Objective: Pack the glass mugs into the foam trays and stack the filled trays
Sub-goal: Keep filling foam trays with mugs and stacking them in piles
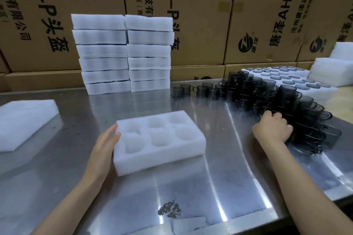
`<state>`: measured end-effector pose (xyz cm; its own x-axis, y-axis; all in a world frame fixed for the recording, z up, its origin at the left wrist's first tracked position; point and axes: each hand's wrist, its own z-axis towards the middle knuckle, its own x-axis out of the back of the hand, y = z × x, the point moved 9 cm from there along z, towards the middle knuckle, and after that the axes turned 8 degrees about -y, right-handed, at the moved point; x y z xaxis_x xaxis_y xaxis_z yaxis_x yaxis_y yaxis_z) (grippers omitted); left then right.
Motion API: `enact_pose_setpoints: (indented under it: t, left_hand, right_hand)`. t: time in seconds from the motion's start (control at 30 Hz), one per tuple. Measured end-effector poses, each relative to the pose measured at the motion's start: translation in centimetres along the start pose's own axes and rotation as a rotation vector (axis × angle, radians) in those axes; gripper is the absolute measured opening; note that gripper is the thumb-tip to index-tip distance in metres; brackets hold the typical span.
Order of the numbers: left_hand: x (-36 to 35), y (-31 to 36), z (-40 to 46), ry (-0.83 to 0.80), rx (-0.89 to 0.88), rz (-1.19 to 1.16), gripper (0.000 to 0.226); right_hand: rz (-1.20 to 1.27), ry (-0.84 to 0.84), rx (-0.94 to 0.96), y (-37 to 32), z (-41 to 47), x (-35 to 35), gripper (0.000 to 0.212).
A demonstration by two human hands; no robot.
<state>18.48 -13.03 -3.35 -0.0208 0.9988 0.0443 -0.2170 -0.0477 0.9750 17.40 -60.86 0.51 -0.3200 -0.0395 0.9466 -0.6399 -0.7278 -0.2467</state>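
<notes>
**Empty tray steadied, first mugs being reached for**

We are bracing the six-pocket foam tray (159, 140) with our left hand (104, 145); its fingers are lying straight and flat against the tray's left wall, an open grip that is pressing rather than clasping, most likely so the light foam is not sliding on the slick steel counter (133, 196) while we load it; all six pockets are showing empty.

To the right of the tray, our right hand (272, 129) is reaching into the crowd of dark glass mugs (286, 105); its fingers are curling over the rim of a mug at the near edge of the pile, so we are judging this grip as closing on a mug, though the fingertips themselves are hidden behind the hand; the mugs are standing packed tight, handles interlocking, so lifting one cleanly may be calling for care.

Behind the tray, two columns of stacked trays (126, 53) are standing side by side, presumably filled ones kept out of the working space; left of the tray, a flat foam sheet (26, 120) is lying on the counter; beyond the mugs, another foam block holding round glass pieces (294, 80) is sitting further right; cardboard cartons (200, 15) are walling the back.
</notes>
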Motion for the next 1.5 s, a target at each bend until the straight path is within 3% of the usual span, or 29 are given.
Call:
enact_pose_setpoints:
  t: [0.13, 0.47, 0.6, 0.73, 0.87, 0.97, 1.07, 1.2, 1.33, 1.5]
  left_hand:
    - [-0.2, 0.3, -0.1, 0.002, 0.006, 0.006, 0.036]
    - [-0.5, 0.4, -0.3, -0.002, 0.009, 0.056, 0.037]
    - [-0.4, 0.3, -0.3, 0.0, 0.017, 0.07, 0.039]
    - [-0.6, 0.3, -0.4, -0.006, 0.015, 0.089, 0.04]
    - [-0.7, 0.5, -0.5, -0.015, 0.012, 0.101, 0.041]
    - [-0.8, 0.8, -0.6, 0.001, 0.003, 0.113, 0.039]
    - [-0.8, 1.8, -0.7, 0.03, -0.064, 0.191, 0.036]
    - [-1.0, 4.7, -1.3, 0.066, -0.275, 0.389, 0.035]
    - [-2.6, 6.8, -2.8, 0.011, -0.448, 0.512, 0.049]
    - [-4.0, 7.3, -4.0, -0.045, -0.541, 0.531, 0.054]
  right_hand:
    - [0.01, -0.003, 0.143, -2.3, -0.3, -0.3, 0.04]
    - [0.136, -0.017, 0.731, -11.1, -4.6, -1.6, 0.049]
    - [0.173, 0.136, 0.649, -10.1, -4.2, -0.5, 0.057]
    - [0.202, 0.005, 0.393, -7.3, -2.7, -2.1, 0.081]
    - [0.309, -0.119, 0.348, -6.2, -1.9, -3.3, 0.063]
    - [0.552, -0.002, 0.358, -5.8, -2.2, -0.8, 0.053]
    - [0.834, 0.121, 0.526, -6.9, -4.3, 2.5, 0.055]
    - [1.087, -0.097, 0.827, -11.5, -9.3, 4.8, 0.057]
    - [0.99, -0.205, 1.224, -17.2, -16.7, 6.8, 0.058]
    - [0.944, -0.689, 1.463, -22.1, -23.8, 5.4, 0.068]
